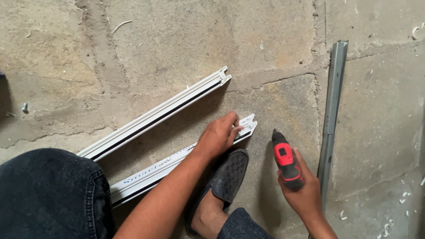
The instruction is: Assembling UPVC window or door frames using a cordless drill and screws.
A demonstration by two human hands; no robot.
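A: Left to right. Dark blob at far left edge (pixel 1 75), cut off, can't identify. Small screw (pixel 25 107) loose on concrete floor (pixel 155 35). Upper white profile (pixel 155 116) lying diagonal, untouched.

B: Lower one?

A: Lower white profile (pixel 177 164) parallel, just beside upper, apart from it. Left hand (pixel 218 138) pressing down near its far end, fingers spread flat over the top, not wrapped. Black shoe (pixel 230 176) right beside the profile, contact unclear.

B: Driver?

A: Red-and-black cordless driver (pixel 285 161) clamped in right hand (pixel 303 192), fingers closed round the body, tip pointing away and off the profile, near its end.

B: Advice?

A: Probably: keep profile pinned, bring tip square to the face, start slow so no skating on plastic. Keep fingers off the bit line.

B: Unknowns?

A: Bit tip too small to read. Near ends of both profiles hidden under jeans knee (pixel 48 194). Grey metal channel (pixel 332 115) far right, lower end behind right hand.
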